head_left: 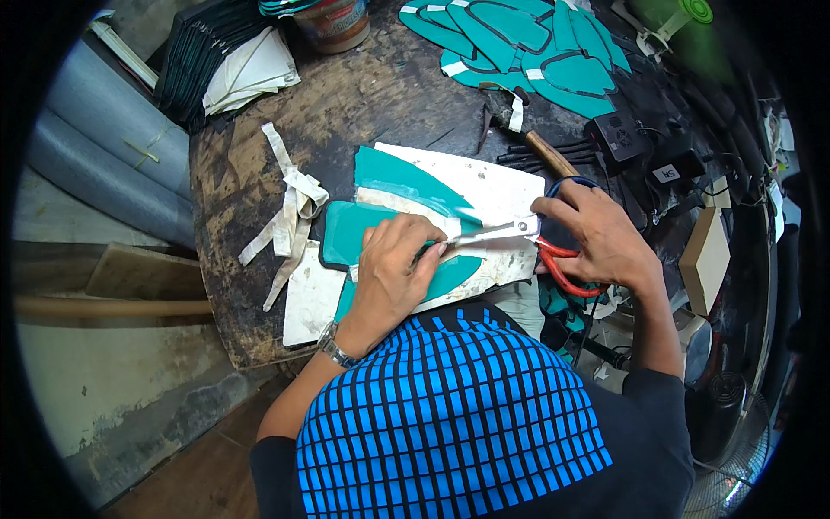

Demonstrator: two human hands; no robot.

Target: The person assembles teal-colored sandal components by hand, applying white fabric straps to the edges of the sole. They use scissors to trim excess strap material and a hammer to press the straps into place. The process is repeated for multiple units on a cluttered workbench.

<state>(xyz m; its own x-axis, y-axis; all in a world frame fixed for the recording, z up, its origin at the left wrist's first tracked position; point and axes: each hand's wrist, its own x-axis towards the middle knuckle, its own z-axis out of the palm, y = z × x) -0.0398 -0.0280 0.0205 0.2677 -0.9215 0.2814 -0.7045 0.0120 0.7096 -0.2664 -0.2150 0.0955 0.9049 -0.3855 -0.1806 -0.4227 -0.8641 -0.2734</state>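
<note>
Under the left hand (pixel 393 272) lies a teal cut piece (pixel 354 232) with a dark edge, pressed flat on a white backing sheet (pixel 484 186); the fingers are curled down on it, with their tips touching a pale strip at the piece's right end. Just right of those fingertips the blades of the red-handled scissors (pixel 519 235) point toward them, slightly parted, the tips meeting the strip beside the left hand. The right hand (pixel 596 238) is closed around the scissors' red loops, fingers through the handles, thumb side up. Beyond the right hand, farther from the person, a wooden-handled hammer (pixel 527 130) rests on the dark worn bench (pixel 380 95), and past it a pile of teal cut shapes (pixel 536 43). Left of the left hand, a tangle of white strips (pixel 290 208) lies on the bench.
</note>
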